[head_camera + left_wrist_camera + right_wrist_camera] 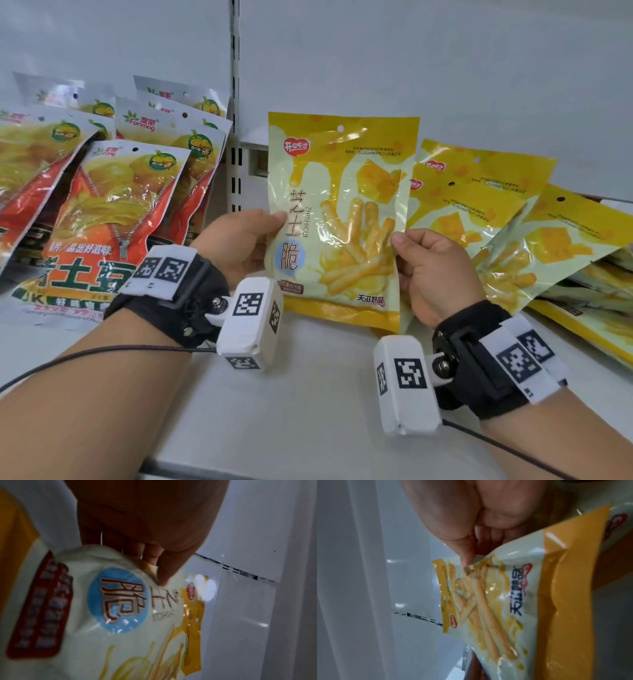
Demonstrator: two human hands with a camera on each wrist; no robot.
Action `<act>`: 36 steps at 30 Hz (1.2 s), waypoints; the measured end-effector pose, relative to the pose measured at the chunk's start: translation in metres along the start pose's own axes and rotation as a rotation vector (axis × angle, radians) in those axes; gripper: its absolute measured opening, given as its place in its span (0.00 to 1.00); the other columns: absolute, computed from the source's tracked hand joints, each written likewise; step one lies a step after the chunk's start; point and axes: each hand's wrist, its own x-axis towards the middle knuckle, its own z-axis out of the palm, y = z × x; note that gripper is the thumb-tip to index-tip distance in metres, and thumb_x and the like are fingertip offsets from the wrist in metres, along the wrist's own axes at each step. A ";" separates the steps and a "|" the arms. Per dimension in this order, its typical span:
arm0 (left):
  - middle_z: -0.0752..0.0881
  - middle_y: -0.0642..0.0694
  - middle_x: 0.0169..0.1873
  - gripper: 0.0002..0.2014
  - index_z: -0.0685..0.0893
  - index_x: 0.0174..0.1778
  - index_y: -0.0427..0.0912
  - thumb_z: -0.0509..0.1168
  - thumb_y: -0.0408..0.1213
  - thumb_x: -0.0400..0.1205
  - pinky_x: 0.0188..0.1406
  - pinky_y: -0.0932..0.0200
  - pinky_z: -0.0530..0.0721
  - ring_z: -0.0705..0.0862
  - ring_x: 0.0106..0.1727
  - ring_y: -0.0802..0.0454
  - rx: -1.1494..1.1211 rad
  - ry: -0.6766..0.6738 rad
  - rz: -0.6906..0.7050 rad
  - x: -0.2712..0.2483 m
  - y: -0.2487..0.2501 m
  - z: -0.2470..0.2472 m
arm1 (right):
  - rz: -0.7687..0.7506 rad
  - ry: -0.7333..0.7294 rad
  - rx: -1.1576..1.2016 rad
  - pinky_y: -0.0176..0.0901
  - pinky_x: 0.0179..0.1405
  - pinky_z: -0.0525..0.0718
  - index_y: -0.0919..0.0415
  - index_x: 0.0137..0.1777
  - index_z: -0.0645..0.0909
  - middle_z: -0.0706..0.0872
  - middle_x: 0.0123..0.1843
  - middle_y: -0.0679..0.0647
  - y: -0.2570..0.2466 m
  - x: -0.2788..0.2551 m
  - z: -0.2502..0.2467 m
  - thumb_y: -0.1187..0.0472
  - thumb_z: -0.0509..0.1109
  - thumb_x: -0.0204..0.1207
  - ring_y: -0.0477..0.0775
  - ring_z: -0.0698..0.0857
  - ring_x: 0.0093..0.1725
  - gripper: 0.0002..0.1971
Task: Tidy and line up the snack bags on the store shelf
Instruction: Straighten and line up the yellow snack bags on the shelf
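Note:
A yellow and pale-green bag of cheese sticks (339,219) stands upright on the white shelf (308,394), its bottom edge touching the shelf. My left hand (239,240) pinches the bag's left edge, thumb in front. My right hand (428,263) pinches its right edge the same way. In the left wrist view the thumb and fingers (161,573) clamp the bag (120,608) near the blue circle. The right wrist view shows the thumb (465,559) pressed on the front of the bag (496,601).
Several more bags of the same cheese sticks (513,226) lean and lie in a loose heap at the right. Red and orange potato chip bags (113,212) stand in rows at the left, past a slotted upright (234,144). The shelf's back wall (411,68) is white.

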 end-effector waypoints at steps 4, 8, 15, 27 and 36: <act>0.90 0.49 0.31 0.12 0.79 0.34 0.43 0.61 0.35 0.85 0.28 0.63 0.85 0.87 0.29 0.54 0.020 0.054 0.050 0.003 -0.003 0.002 | 0.068 -0.038 0.071 0.47 0.40 0.87 0.61 0.39 0.81 0.89 0.34 0.54 0.000 0.002 -0.001 0.66 0.65 0.80 0.49 0.87 0.33 0.08; 0.90 0.50 0.29 0.11 0.79 0.35 0.44 0.62 0.37 0.84 0.29 0.64 0.84 0.86 0.28 0.55 0.027 0.088 0.091 0.002 -0.006 0.004 | 0.068 -0.028 0.074 0.41 0.33 0.87 0.60 0.40 0.81 0.89 0.32 0.51 -0.002 0.001 -0.003 0.66 0.65 0.79 0.47 0.86 0.31 0.07; 0.88 0.47 0.31 0.09 0.77 0.37 0.42 0.64 0.37 0.84 0.26 0.65 0.85 0.85 0.28 0.54 -0.065 0.169 0.137 0.005 -0.007 0.000 | -0.266 0.194 -0.295 0.39 0.29 0.81 0.51 0.40 0.78 0.86 0.33 0.48 -0.015 -0.006 -0.013 0.66 0.70 0.75 0.44 0.82 0.29 0.09; 0.89 0.45 0.35 0.08 0.79 0.40 0.40 0.64 0.37 0.83 0.23 0.65 0.84 0.87 0.30 0.53 -0.071 0.195 0.133 0.004 -0.008 0.003 | -0.169 0.527 -0.435 0.53 0.49 0.84 0.57 0.63 0.70 0.79 0.52 0.54 -0.021 -0.007 -0.046 0.65 0.66 0.74 0.54 0.83 0.45 0.18; 0.89 0.42 0.38 0.07 0.82 0.43 0.39 0.64 0.37 0.84 0.25 0.61 0.85 0.87 0.32 0.51 -0.031 0.180 0.097 0.003 -0.010 0.002 | -0.087 0.380 -0.498 0.41 0.27 0.76 0.60 0.32 0.76 0.80 0.27 0.53 -0.016 -0.006 -0.042 0.65 0.69 0.76 0.39 0.82 0.19 0.10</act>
